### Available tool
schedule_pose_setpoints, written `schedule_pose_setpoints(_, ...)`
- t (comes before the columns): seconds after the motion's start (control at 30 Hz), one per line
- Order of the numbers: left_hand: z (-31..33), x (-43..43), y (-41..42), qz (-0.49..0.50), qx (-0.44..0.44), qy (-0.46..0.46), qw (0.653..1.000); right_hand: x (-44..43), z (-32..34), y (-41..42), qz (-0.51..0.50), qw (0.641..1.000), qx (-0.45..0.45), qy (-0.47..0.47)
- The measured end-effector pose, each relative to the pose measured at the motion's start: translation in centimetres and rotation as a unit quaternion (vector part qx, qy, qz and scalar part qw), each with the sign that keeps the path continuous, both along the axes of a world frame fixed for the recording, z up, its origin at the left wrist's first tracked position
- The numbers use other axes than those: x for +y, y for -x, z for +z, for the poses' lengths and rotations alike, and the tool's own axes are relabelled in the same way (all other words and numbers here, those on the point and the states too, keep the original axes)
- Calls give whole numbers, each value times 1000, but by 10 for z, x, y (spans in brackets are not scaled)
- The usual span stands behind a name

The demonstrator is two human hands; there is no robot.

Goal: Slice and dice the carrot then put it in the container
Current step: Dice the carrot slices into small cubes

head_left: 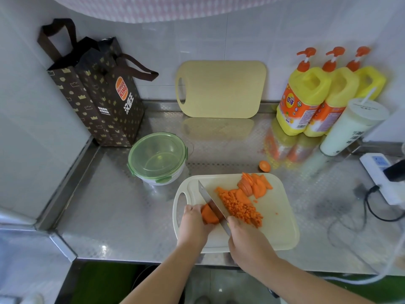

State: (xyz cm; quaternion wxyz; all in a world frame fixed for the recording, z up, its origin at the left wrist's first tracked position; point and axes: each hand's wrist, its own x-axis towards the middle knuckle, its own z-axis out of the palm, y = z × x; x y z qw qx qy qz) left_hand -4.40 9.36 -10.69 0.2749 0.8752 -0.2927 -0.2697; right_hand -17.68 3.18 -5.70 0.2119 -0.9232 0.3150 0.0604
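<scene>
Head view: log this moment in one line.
phase: cutting | left hand holds carrot piece | right hand grips knife | diced pile on board | container lidded

Right hand (245,238) knifing (211,205) carrot (209,215), left hand (192,222) gripping.

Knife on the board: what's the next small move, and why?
Probably press the knife down through the carrot piece to take off another slice. The blade sits across it, the left hand holds it on the cutting board, and the right hand grips the handle. Beside it lie slices and a diced pile.
</scene>
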Motion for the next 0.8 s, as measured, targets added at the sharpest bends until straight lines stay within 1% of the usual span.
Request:
schedule_pose_setpoints(0.13,1,-2,0,-2,-4,-22,1000,-7,-1,0,0,1000,-3,-9)
schedule_pose_setpoints(0.3,0,-4,3,-6,-30,-54,998,-5,-2,1,4,1000,-6,-10)
schedule_pose_setpoints(0.43,1,-9,2,-4,-36,-54,998,-4,-2,1,8,1000,-11,-3)
schedule_pose_setpoints(0.57,2,-11,1,-10,-36,-34,999,-7,-7,-3,-14,1000,-14,-19)
schedule_pose_setpoints(0.7,0,-4,-2,1,0,0,1000,-11,-11,-1,-41,999,-17,-22)
schedule_pose_setpoints(0.8,-2,5,-13,44,43,25,998,-15,-13,1,-56,998,-17,-10)
